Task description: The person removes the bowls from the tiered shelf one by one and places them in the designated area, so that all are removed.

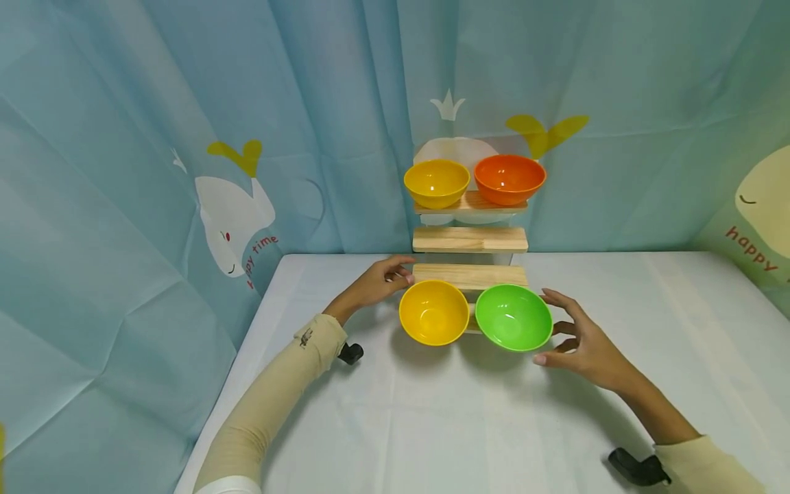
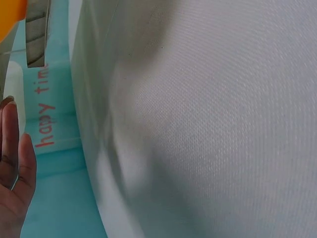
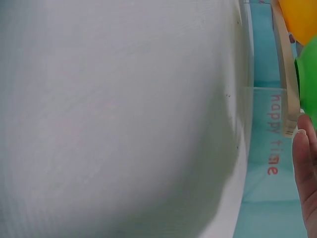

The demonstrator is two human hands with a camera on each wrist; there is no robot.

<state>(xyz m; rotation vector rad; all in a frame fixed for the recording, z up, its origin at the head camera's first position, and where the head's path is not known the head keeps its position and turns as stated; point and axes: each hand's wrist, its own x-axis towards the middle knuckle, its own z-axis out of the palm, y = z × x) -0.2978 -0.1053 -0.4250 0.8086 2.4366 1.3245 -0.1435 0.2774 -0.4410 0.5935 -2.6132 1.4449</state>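
Observation:
A stepped wooden rack (image 1: 470,239) holds bowls at its top and bottom. On the lowest step, a yellow bowl (image 1: 434,313) sits at the left beside a green bowl (image 1: 514,318). My left hand (image 1: 379,283) is at the rack's left side, fingertips close to the step's end and the yellow bowl's rim, holding nothing. To the right of the green bowl, my right hand (image 1: 586,346) has thumb and fingers spread along its rim without gripping it. The right wrist view shows the fingertips (image 3: 301,133) just by the green bowl (image 3: 309,79) and the wooden step's end.
Another yellow bowl (image 1: 437,184) and an orange bowl (image 1: 509,180) sit side by side on the top step. A white cloth covers the table (image 1: 395,425). Behind it hangs a blue curtain (image 1: 345,123) with whale prints.

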